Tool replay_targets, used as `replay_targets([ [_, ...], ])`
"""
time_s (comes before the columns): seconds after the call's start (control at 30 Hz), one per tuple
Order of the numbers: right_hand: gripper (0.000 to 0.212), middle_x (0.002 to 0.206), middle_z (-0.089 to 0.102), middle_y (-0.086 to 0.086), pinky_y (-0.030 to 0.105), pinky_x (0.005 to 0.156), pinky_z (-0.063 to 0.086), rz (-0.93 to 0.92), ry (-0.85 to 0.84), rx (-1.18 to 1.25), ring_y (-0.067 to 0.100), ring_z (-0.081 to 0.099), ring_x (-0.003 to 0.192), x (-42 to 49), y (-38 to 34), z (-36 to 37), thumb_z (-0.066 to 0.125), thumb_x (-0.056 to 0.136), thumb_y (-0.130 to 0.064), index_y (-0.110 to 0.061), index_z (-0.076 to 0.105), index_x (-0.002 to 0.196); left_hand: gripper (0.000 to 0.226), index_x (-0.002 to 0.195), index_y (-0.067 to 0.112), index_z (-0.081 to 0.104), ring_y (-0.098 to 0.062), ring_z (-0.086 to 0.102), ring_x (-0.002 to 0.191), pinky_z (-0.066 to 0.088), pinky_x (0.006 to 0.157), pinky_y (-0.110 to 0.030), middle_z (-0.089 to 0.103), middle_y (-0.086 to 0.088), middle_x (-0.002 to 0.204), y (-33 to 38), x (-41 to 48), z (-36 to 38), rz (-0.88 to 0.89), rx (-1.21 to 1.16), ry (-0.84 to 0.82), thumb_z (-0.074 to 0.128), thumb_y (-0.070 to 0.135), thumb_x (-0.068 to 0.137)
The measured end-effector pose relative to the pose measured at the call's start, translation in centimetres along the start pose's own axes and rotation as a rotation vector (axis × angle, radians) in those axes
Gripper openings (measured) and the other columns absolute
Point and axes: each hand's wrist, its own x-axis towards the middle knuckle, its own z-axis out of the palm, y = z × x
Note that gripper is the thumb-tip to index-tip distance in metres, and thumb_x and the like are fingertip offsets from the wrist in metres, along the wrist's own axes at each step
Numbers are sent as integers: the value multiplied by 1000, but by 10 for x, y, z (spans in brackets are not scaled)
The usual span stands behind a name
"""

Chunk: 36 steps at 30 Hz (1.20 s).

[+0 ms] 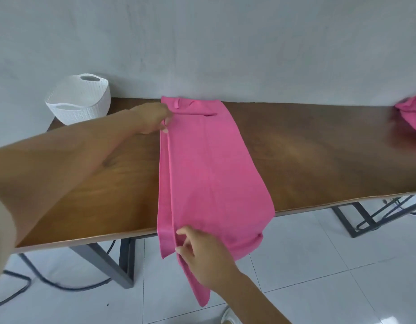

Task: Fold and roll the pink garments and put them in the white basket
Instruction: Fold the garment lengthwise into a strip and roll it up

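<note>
Left hand (153, 118): pinches left edge of pink trousers (209, 171) near waistband. Right hand (202, 256): grips same folded edge near hems. Trousers: lengthwise across bench (319, 160), waistband toward wall (225, 54), legs overhanging near edge. White basket (81, 99): bench's far-left end.

**A:** What's the surface like from where you sit?

**B:** I'm looking at a long brown wooden table (319, 155) on dark metal legs (123, 265), its back edge against the wall (225, 43).

**A:** And on top?

**B:** The white basket (78, 99) stands upright at the far left corner. In the middle a pink garment (214, 164) lies flat, folded into a long strip that runs from the back edge to the front. Its near end hangs over the front edge.

**A:** Anything else?

**B:** I see a second garment (412, 113), also pink, crumpled at the far right and cut off by my view. It's well apart from the strip.
</note>
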Motion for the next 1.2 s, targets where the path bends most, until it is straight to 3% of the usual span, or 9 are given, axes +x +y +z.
replay_targets([
  [0.1,30,102,68,-10,28,83,52,3,-8,-14,7,63,90,-3,14,8,50,104,-38,-28,51,132,11,91,21,61,-27,59,94,49,82,-40,59,-5,101,2,-20,17,-12,23,-5,72,21,91],
  [0.3,29,101,66,-11,33,78,48,74,9,-10,9,60,83,-11,46,6,50,101,-35,-27,52,128,20,99,17,65,-28,60,95,52,82,-44,60,-4,102,38,-42,43,6,-42,30,68,36,95],
  [0.47,29,102,67,-11,29,81,48,172,34,36,7,62,93,-24,77,-10,52,101,-39,-27,56,127,27,103,14,65,-28,59,101,53,87,-47,62,-5,110,91,-51,80,58,-169,71,66,39,95],
  [0.7,16,92,65,-17,22,74,48,397,37,123,-2,59,75,-56,162,-18,54,97,-35,-31,63,109,42,128,11,61,-31,47,130,37,112,-40,51,-10,140,181,-53,138,6,-314,90,67,37,95],
  [0.83,12,93,67,-10,24,65,49,543,20,176,7,63,73,-65,216,-19,57,96,-32,-27,63,105,46,133,18,58,-28,42,135,31,113,-41,48,-6,144,210,-49,161,-87,-336,118,63,45,96],
  [1.0,20,101,66,-5,27,66,54,601,23,213,14,69,79,-51,263,-23,57,99,-26,-23,59,119,51,126,26,57,-24,44,126,35,105,-43,51,2,135,223,-51,171,-206,-258,202,36,58,93],
  [1.1,32,108,65,-3,22,67,46,585,34,210,15,66,88,-32,283,-25,57,100,-18,-21,54,132,46,124,26,56,-24,45,125,35,106,-43,52,2,134,225,-50,172,-225,-245,226,37,55,94],
  [1.2,40,124,61,-1,22,79,45,554,31,193,15,61,107,-14,291,-25,58,100,-16,-23,50,139,41,122,26,56,-24,45,126,35,107,-43,54,3,135,225,-49,173,-248,-244,228,40,52,94],
])
